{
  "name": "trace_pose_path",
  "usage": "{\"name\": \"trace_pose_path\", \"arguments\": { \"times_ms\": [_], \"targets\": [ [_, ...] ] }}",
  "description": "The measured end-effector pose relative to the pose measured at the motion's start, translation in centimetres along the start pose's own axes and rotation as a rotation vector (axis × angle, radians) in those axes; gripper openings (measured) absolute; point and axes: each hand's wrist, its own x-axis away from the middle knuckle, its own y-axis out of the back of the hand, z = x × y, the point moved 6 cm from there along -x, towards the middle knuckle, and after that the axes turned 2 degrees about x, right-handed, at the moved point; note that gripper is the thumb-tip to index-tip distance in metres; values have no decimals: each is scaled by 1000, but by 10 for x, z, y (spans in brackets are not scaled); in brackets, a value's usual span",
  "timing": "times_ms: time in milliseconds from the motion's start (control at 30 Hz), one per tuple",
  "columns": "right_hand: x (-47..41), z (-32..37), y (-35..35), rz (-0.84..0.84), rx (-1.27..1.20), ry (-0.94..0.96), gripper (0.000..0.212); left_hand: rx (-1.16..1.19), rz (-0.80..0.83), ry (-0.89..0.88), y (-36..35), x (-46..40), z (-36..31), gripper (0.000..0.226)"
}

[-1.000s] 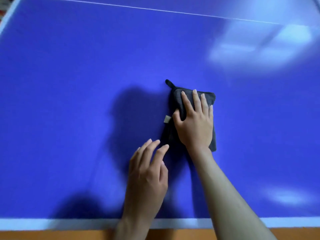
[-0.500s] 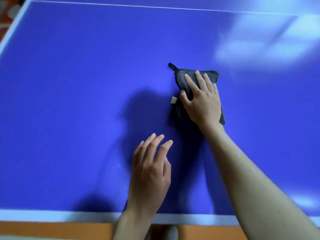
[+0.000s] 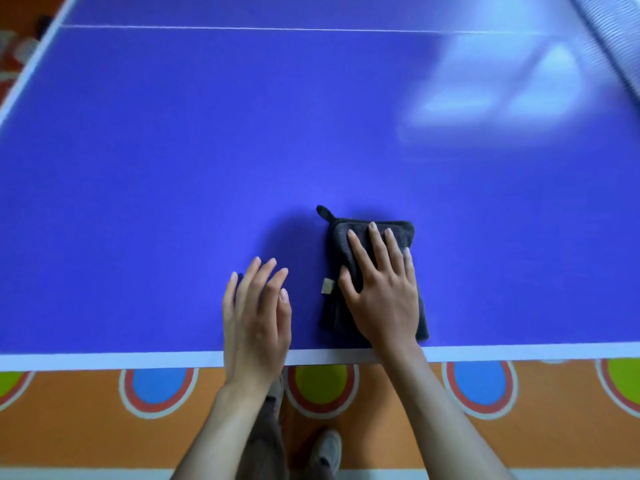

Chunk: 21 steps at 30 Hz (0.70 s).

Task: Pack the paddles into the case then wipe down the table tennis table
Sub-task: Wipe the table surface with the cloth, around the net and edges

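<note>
A folded dark grey cloth (image 3: 337, 244) with a small loop at its far corner and a tan tag lies on the blue table tennis table (image 3: 173, 150), close to the near white edge line. My right hand (image 3: 381, 289) presses flat on the cloth with straight, spread fingers. To its left, my left hand (image 3: 256, 313) hovers at the table's near edge, fingers relaxed and holding nothing. No paddles or case are in view.
The table's white near edge (image 3: 104, 360) runs across the frame, the left edge (image 3: 31, 67) slants at upper left. A white line (image 3: 242, 28) crosses the far part. Below is an orange floor with coloured circles (image 3: 157, 386) and my shoes (image 3: 327, 448).
My right hand has drawn the cloth back toward me, from mid-table to the near edge. My left hand stays beside it near the edge. The view has tilted down, showing the floor.
</note>
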Motion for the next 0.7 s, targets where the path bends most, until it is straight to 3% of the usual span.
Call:
{"name": "trace_pose_path", "arguments": {
  "times_ms": [267,500,700],
  "targets": [
    [63,-10,14,14,25,-32,60,-91,3,37,1,4,-1,32],
    [57,-25,22,43,3,30,61,-168,21,57,0,4,0,34],
    [55,-30,26,-17,21,-27,58,-126,-9,49,1,4,0,31]
  ]
}}
